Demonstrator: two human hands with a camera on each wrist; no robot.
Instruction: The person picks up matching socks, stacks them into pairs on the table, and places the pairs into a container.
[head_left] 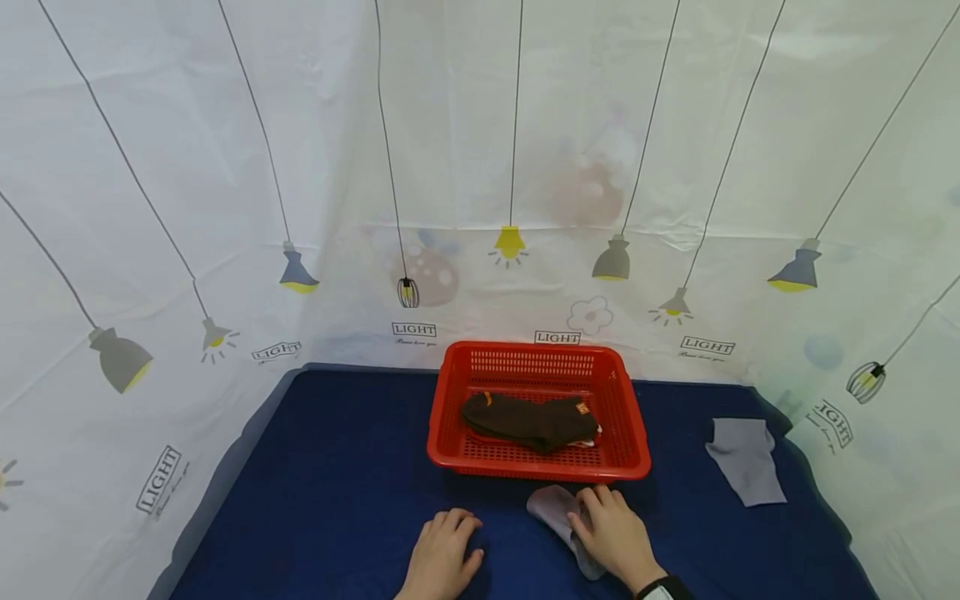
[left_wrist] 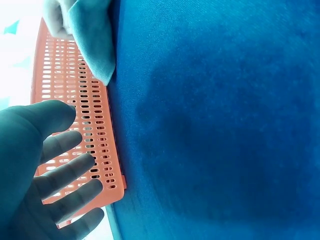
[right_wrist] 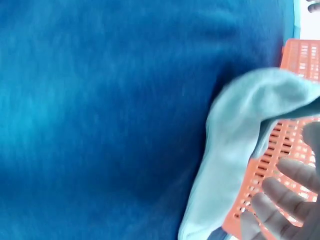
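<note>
My right hand (head_left: 617, 537) pinches a grey sock (head_left: 555, 510) just in front of the red basket (head_left: 442, 450). In the right wrist view the sock (right_wrist: 225, 150) bends over and hangs down beside the fingers (right_wrist: 285, 195); the pinch itself is out of that frame. My left hand (head_left: 441, 554) hovers over the blue cloth to the left of it, fingers loosely bent and holding nothing. The left wrist view shows that hand (left_wrist: 55, 165) with its fingers spread before the basket wall. Inside the basket lies a pair of dark brown socks (head_left: 525, 421) with small orange marks.
A second grey sock (head_left: 746, 462) lies flat on the right of the dark blue cloth (head_left: 337, 458). Behind the basket and along both sides rises a white sheet (head_left: 465, 167) printed with hanging lamps.
</note>
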